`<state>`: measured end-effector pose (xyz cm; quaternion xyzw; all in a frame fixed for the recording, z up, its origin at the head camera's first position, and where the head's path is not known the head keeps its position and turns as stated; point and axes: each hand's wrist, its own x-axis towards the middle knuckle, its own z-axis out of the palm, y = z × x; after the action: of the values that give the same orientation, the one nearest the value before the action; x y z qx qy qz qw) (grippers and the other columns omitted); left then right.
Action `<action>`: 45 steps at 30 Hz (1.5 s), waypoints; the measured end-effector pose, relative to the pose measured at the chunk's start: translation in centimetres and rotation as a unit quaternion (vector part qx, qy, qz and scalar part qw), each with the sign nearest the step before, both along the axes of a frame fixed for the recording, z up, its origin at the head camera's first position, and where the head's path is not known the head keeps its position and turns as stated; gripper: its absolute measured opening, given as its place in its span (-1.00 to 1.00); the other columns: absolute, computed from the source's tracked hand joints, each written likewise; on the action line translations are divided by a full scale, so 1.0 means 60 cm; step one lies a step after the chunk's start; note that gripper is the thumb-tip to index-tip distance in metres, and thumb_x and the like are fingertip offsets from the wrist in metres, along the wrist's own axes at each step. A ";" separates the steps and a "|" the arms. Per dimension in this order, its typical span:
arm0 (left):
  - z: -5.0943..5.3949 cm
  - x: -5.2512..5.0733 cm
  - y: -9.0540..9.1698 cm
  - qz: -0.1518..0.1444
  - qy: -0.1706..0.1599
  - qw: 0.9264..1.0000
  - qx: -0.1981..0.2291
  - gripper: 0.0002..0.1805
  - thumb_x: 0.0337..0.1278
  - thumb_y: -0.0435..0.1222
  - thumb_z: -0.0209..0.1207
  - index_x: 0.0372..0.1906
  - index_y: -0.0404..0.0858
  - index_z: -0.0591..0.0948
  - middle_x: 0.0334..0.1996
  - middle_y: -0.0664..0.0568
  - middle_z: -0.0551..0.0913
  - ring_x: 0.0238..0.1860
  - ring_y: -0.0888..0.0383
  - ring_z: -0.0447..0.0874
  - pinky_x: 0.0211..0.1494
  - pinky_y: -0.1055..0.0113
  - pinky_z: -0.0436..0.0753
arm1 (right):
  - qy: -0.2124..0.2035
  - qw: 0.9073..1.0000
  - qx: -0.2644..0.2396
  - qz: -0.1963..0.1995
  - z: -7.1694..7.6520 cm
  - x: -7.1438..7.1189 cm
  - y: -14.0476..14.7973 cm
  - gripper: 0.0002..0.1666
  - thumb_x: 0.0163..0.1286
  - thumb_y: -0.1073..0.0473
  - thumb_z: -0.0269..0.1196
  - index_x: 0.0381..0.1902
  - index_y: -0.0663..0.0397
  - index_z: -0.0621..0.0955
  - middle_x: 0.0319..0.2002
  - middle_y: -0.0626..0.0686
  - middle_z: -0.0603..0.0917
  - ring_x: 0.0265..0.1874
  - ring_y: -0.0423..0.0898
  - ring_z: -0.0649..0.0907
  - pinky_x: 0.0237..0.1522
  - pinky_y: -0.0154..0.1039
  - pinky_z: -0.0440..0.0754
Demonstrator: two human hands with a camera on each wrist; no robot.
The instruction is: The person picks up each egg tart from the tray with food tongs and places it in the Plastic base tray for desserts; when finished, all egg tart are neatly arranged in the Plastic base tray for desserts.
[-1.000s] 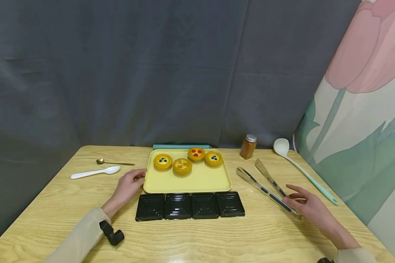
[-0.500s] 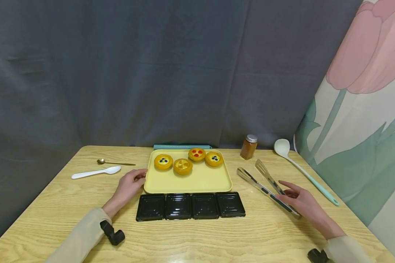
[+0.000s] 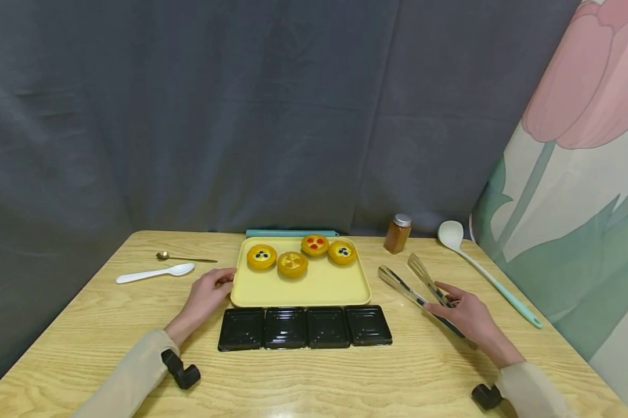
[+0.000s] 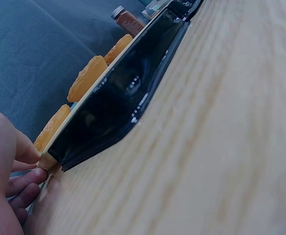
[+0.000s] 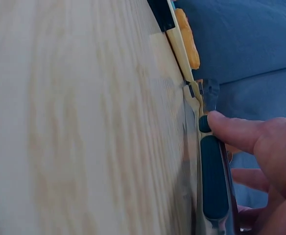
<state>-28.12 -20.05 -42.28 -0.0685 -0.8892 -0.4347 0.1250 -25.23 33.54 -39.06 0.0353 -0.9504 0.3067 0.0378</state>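
A yellow tray (image 3: 334, 290) carries several tarts, among them one with red dots (image 3: 315, 245) and one with a wedge pattern (image 3: 293, 265). My left hand (image 3: 207, 295) pinches the tray's left edge; in the left wrist view its thumb and fingers (image 4: 23, 188) meet at the tray's corner. On the right, my right hand (image 3: 473, 318) holds metal tongs (image 3: 397, 281) with dark grips, thumb on one arm and fingers around the other. The tongs' two arms are spread, tips toward the back. In the right wrist view the thumb (image 5: 231, 128) presses near a dark grip (image 5: 214, 176).
A row of black plastic squares (image 3: 284, 328) lies in front of the tray. Behind it is a teal rod (image 3: 293, 233). A spice jar (image 3: 398, 233) and a ladle (image 3: 486, 273) stand or lie right; a white spoon (image 3: 154, 273) and a thin metal spoon (image 3: 188, 259) lie left.
My right hand has moved left and forward along the tongs, and its fingers have come around their arms. The left hand stays at the tray's edge.
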 end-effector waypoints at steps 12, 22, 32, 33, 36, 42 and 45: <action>-0.003 0.000 0.002 -0.002 -0.001 1.000 -0.001 -0.57 0.32 -0.43 0.11 0.26 -0.46 0.56 0.00 -0.20 0.65 0.00 -0.08 0.58 0.12 0.00 0.51 | 0.010 1.000 0.024 -0.015 -0.005 0.000 -0.001 -0.04 0.36 -0.23 0.32 0.42 0.39 0.38 0.19 0.53 0.51 0.17 0.44 0.51 0.02 0.25 0.55; -0.006 -0.003 0.003 -0.003 0.005 1.000 -0.001 -0.56 0.31 -0.42 0.12 0.26 -0.46 0.57 -0.02 -0.19 0.65 -0.02 -0.08 0.59 0.10 0.01 0.52 | 0.033 0.998 0.044 -0.011 0.002 0.007 -0.004 -0.06 0.40 -0.26 0.27 0.37 0.44 0.43 0.09 0.50 0.59 0.01 0.35 0.63 -0.22 0.08 0.62; -0.006 -0.002 0.002 -0.004 0.009 1.000 0.003 -0.57 0.31 -0.43 0.11 0.25 -0.46 0.58 -0.02 -0.19 0.66 -0.01 -0.07 0.59 0.12 0.00 0.51 | 0.063 0.997 0.033 -0.005 0.015 0.014 -0.018 -0.09 0.42 -0.29 0.24 0.38 0.36 0.46 -0.47 0.11 0.52 -0.55 -0.05 0.42 -0.54 -0.22 0.30; -0.006 -0.002 0.002 -0.004 0.009 1.000 0.003 -0.57 0.31 -0.43 0.11 0.25 -0.46 0.57 -0.02 -0.19 0.66 -0.01 -0.07 0.59 0.12 0.00 0.51 | 0.074 0.996 0.039 -0.004 0.017 0.015 -0.020 -0.11 0.41 -0.28 0.25 0.37 0.34 0.48 -0.52 0.03 0.43 -0.58 -0.10 0.32 -0.55 -0.22 0.28; -0.006 -0.001 0.001 -0.007 0.008 1.000 0.001 -0.56 0.31 -0.43 0.11 0.26 -0.46 0.57 -0.02 -0.20 0.65 -0.01 -0.08 0.58 0.11 -0.02 0.52 | 0.114 0.992 0.061 0.006 0.024 0.017 -0.028 -0.20 0.40 -0.22 0.29 0.31 0.33 0.54 -0.55 -0.02 0.36 -0.58 -0.13 0.29 -0.53 -0.22 0.24; -0.004 -0.001 0.001 -0.006 0.008 1.000 0.002 -0.56 0.32 -0.43 0.11 0.26 -0.46 0.56 -0.01 -0.20 0.65 0.00 -0.08 0.59 0.12 -0.02 0.52 | 0.158 0.983 0.091 0.026 0.032 0.018 -0.043 -0.29 0.34 -0.10 0.37 0.25 0.33 0.60 -0.44 0.04 0.54 -0.50 -0.09 0.42 -0.49 -0.20 0.36; -0.003 0.000 0.001 -0.003 0.010 1.000 0.003 -0.57 0.31 -0.44 0.12 0.25 -0.46 0.57 -0.01 -0.21 0.65 0.00 -0.09 0.59 0.13 -0.02 0.53 | 0.174 0.979 0.104 0.036 0.035 0.016 -0.053 -0.31 0.30 -0.05 0.40 0.22 0.33 0.62 -0.35 0.08 0.61 -0.46 -0.08 0.46 -0.46 -0.18 0.40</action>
<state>-28.13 -20.00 -42.47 -0.0751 -0.8865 -0.4370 0.1322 -24.25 30.38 -36.95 0.1260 -0.9540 0.1969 0.1875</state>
